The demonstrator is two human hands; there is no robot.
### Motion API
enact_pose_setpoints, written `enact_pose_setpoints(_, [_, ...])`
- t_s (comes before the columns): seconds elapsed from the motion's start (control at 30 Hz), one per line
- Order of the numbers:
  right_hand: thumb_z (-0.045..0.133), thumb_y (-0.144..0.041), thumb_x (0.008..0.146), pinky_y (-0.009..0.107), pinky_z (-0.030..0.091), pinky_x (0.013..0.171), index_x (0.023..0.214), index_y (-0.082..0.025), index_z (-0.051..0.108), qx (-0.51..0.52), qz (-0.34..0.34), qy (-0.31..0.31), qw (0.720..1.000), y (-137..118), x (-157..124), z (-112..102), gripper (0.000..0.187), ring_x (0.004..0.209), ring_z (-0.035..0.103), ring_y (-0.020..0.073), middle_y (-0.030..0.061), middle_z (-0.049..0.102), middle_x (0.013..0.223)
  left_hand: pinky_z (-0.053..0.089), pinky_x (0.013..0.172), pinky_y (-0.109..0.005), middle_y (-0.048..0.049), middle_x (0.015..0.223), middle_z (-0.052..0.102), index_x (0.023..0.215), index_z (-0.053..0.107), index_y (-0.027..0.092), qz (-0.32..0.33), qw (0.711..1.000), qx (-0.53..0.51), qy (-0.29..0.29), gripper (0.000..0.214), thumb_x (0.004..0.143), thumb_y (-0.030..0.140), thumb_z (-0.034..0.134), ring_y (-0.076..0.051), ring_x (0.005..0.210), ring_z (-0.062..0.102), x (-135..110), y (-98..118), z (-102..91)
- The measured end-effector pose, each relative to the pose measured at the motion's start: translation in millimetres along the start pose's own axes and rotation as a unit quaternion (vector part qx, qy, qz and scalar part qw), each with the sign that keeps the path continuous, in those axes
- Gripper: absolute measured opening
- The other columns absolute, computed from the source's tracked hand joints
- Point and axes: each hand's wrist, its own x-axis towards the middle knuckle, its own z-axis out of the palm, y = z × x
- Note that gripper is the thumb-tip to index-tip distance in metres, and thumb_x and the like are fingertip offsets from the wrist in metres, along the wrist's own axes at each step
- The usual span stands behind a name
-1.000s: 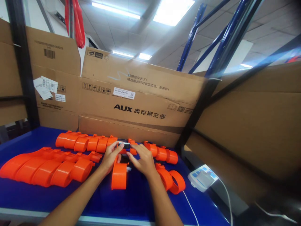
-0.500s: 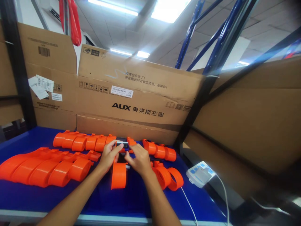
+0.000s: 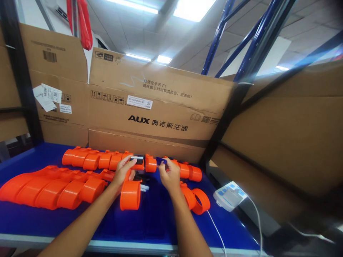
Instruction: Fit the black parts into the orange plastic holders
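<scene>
The small black device with a pale label strip (image 3: 138, 160) sits at the far edge of the blue work surface (image 3: 160, 221), just in front of the brown AUX cardboard carton (image 3: 158, 107), and every other place here reads off it. The left hand (image 3: 123, 172) lies directly on its near side, the fingers (image 3: 129, 162) curled up against it and pinching its left end, thumb underneath. The orange plastic wristband (image 3: 130, 194) hangs from the device toward the person — its long axis runs from device to table edge, its loop standing upright just below the left palm. The right hand (image 3: 168, 175) is to the device's right, a short way apart, fingertips (image 3: 161, 165) pressed together on a small dark blue piece (image 3: 161, 160). Between that hand and the device stands a single orange ring (image 3: 150, 164) — so the left hand is the nearer one. A row of orange bands (image 3: 93, 159) stretches away to the device's left.
</scene>
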Motion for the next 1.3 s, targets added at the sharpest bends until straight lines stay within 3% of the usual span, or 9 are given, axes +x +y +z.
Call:
enact_pose_setpoints(0.1, [0.046, -0.027, 0.092, 0.024, 0.035, 0.055, 0.068, -0.021, 0.054, -0.029, 0.047, -0.039, 0.998, 11, 4, -5, 0.026, 0.055, 0.05, 0.0142, -0.0025, 0.054, 0.057, 0.026, 0.035, -0.018, 0.0024, 0.059, 0.064, 0.094, 0.058, 0.018, 0.001, 1.0, 0.007, 0.01, 0.031, 0.081, 0.042, 0.073, -0.004, 0.031, 0.037, -4, 1, 3.6])
enact_pose_setpoints(0.33, [0.053, -0.018, 0.083, 0.024, 0.033, 0.058, 0.069, -0.019, 0.06, -0.123, 0.104, -0.248, 0.955, 22, 1, 0, 0.016, 0.061, 0.056, 0.0153, 0.0005, 0.063, 0.063, 0.027, 0.035, -0.019, 0.0025, 0.061, 0.064, 0.093, 0.058, 0.018, -0.001, 0.999, 0.02, 0.028, 0.033, 0.079, 0.043, 0.075, -0.004, 0.03, 0.038, -2, -6, 2.6])
enact_pose_setpoints(0.5, [0.052, -0.013, 0.084, 0.026, 0.034, 0.06, 0.069, -0.017, 0.065, -0.189, 0.157, -0.297, 0.923, 23, -6, 3, 0.02, 0.068, 0.063, 0.0191, 0.0075, 0.069, 0.069, 0.028, 0.035, -0.02, 0.0043, 0.056, 0.061, 0.09, 0.056, 0.02, -0.016, 0.999, 0.017, 0.036, 0.036, 0.075, 0.045, 0.077, -0.005, 0.029, 0.037, 3, -10, -2.0])
enact_pose_setpoints(0.8, [0.046, -0.011, 0.089, 0.025, 0.042, 0.068, 0.076, -0.017, 0.07, -0.168, 0.144, -0.275, 0.936, 20, -1, 3, 0.028, 0.077, 0.067, 0.0195, 0.0084, 0.072, 0.078, 0.027, 0.035, -0.02, 0.0067, 0.05, 0.054, 0.086, 0.056, 0.02, -0.004, 0.999, 0.03, 0.03, 0.034, 0.076, 0.046, 0.076, -0.007, 0.03, 0.039, 2, -9, -0.3])
enact_pose_setpoints(0.9, [0.043, -0.016, 0.094, 0.027, 0.046, 0.072, 0.093, -0.018, 0.073, -0.096, 0.112, -0.197, 0.969, 13, 1, 3, 0.03, 0.078, 0.066, 0.0194, 0.0065, 0.073, 0.083, 0.025, 0.034, -0.02, 0.0055, 0.054, 0.057, 0.085, 0.057, 0.02, -0.008, 0.998, 0.049, 0.036, 0.035, 0.075, 0.047, 0.077, -0.006, 0.03, 0.039, 2, -10, 0.5])
enact_pose_setpoints(1.0, [0.047, -0.024, 0.097, 0.03, 0.05, 0.081, 0.116, -0.021, 0.069, 0.024, 0.03, -0.127, 0.991, -1, 0, 4, 0.029, 0.088, 0.066, 0.0202, 0.0064, 0.072, 0.098, 0.024, 0.034, -0.02, 0.0054, 0.056, 0.058, 0.089, 0.059, 0.019, -0.01, 0.996, 0.074, 0.041, 0.036, 0.075, 0.048, 0.077, -0.005, 0.031, 0.039, 3, -13, 0.2])
enact_pose_setpoints(1.13, [0.058, -0.028, 0.096, 0.036, 0.049, 0.096, 0.125, -0.026, 0.067, 0.09, -0.068, -0.142, 0.983, -19, -3, 7, 0.031, 0.11, 0.062, 0.022, 0.0079, 0.066, 0.118, 0.023, 0.033, -0.02, 0.0065, 0.056, 0.055, 0.091, 0.061, 0.019, -0.007, 0.995, 0.088, 0.044, 0.038, 0.075, 0.048, 0.077, -0.005, 0.031, 0.038, 4, -14, -0.7])
enact_pose_setpoints(1.3, [0.062, -0.028, 0.094, 0.039, 0.05, 0.097, 0.12, -0.027, 0.069, 0.078, -0.073, -0.137, 0.985, -23, -3, 9, 0.027, 0.11, 0.061, 0.0233, 0.0093, 0.064, 0.117, 0.023, 0.033, -0.02, 0.0073, 0.051, 0.053, 0.092, 0.063, 0.019, -0.013, 0.995, 0.091, 0.026, 0.04, 0.077, 0.053, 0.075, -0.005, 0.029, 0.036, 2, -11, 2.1])
